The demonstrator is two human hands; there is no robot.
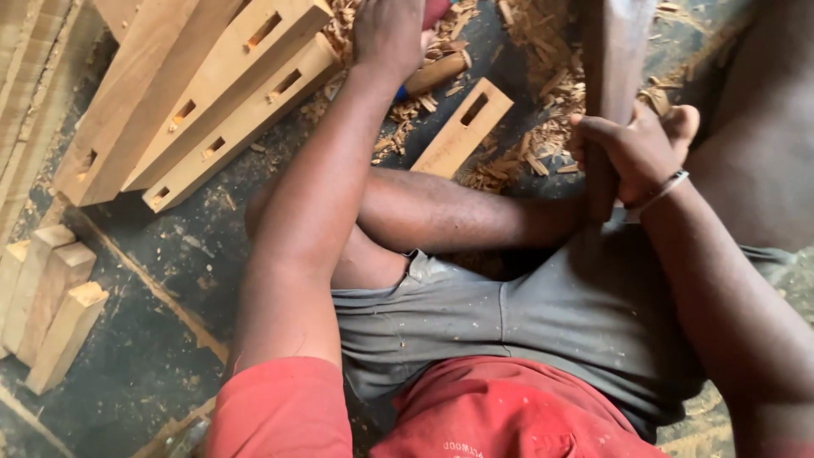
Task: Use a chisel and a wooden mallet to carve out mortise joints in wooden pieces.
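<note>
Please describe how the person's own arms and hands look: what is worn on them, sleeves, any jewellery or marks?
Both arms are bare from the short red sleeves of a shirt down to the fingers. No gloves are worn. The right hand has a thin, pale metal-looking bangle around its wrist. The left hand wears nothing visible on its wrist. I can see no watch and no rings.

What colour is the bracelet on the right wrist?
Silver-white, a thin band just below the right hand; the head view shows it.

soft daylight | dim floor | faint shadows | slight motion blur
</note>
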